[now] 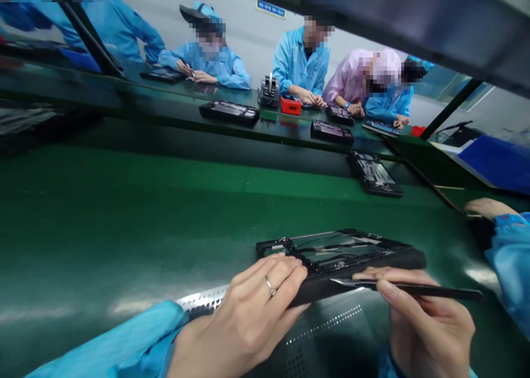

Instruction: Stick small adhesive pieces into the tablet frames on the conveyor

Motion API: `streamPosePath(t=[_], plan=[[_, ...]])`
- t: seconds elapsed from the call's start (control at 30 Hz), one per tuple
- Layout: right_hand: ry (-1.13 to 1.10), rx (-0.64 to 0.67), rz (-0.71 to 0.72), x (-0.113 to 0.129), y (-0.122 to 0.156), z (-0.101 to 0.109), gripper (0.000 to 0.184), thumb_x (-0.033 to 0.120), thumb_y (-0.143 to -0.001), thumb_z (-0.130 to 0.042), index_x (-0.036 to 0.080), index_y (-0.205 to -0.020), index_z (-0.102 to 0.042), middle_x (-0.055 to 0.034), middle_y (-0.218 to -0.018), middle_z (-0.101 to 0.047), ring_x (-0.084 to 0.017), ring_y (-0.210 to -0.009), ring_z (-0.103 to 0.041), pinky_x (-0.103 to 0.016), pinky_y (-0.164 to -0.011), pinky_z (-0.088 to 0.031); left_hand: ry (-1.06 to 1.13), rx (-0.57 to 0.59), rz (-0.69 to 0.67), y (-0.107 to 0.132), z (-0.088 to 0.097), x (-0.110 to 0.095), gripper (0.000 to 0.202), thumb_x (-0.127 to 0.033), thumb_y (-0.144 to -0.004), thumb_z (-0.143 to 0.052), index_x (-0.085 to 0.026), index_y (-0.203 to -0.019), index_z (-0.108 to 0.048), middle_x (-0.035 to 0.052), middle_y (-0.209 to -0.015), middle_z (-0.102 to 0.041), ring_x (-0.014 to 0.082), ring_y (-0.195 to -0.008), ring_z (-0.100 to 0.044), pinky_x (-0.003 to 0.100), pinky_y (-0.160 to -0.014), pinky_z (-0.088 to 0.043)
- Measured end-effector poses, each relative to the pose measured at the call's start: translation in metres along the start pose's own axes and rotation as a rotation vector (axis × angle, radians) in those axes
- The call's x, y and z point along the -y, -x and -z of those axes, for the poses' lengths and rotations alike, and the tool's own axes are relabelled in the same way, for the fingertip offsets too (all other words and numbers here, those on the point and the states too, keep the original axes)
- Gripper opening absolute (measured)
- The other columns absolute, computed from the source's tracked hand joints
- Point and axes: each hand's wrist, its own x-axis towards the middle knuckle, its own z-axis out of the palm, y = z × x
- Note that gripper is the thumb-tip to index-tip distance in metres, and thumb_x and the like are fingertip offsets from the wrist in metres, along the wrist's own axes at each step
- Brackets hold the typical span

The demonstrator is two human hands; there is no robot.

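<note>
- Black rectangular device frame (pixel 339 254), near centre: judged light, stiff, thin-walled and fragile; best held by its edges.
- Left hand (pixel 248 312): fingers closed over its near edge.
- Right hand (pixel 430 325): pinching slim black tweezers (pixel 408 288).

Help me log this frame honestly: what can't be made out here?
Head view only:
- Black tray: contents blurred, parts unreadable.
- Left hand covers the tray's near corner.
- Right hand holds tweezers; what the tip touches is unclear.
- Blue wall sign: text too small.
</note>
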Motion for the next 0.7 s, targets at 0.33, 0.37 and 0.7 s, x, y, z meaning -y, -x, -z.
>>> streamPosePath(t=[0.33,0.37,0.7], plan=[[0.076,-0.081,0.052,-0.0085,-0.0057,-0.0029,0.012,0.010,-0.061,-0.072,0.020,-0.069,-0.073,-0.0054,-0.068,-0.071,-0.020,-0.063,-0.068,-0.027,-0.061,-0.057,-0.014,0.048,0.070,-0.0008,0.0025,-0.0021,0.031,-0.020,-0.098,-0.026,-0.010,-0.100,-0.055,0.0063,-0.091,-0.063,0.0158,-0.085,-0.061,0.027,-0.076,-0.052],[0.093,-0.090,0.072,-0.0087,-0.0056,-0.0035,0.013,0.010,-0.061,-0.072,0.020,-0.069,-0.073,-0.0044,-0.067,-0.071,-0.019,-0.062,-0.068,-0.026,-0.062,-0.057,-0.019,0.047,0.071,-0.0004,0.0021,-0.0014,0.031,-0.020,-0.098,-0.026,-0.010,-0.101,-0.055,0.0064,-0.092,-0.063,0.0160,-0.085,-0.061,0.027,-0.076,-0.052],[0.173,-0.139,0.087,-0.0092,-0.0014,-0.0061,0.016,0.008,-0.060,-0.073,0.021,-0.069,-0.072,-0.0007,-0.067,-0.071,-0.018,-0.062,-0.068,-0.026,-0.066,-0.057,-0.040,0.023,0.080,0.0037,0.0004,-0.0029,0.031,-0.022,-0.098,-0.027,-0.010,-0.102,-0.055,0.0055,-0.093,-0.062,0.0153,-0.087,-0.060,0.026,-0.080,-0.050]])
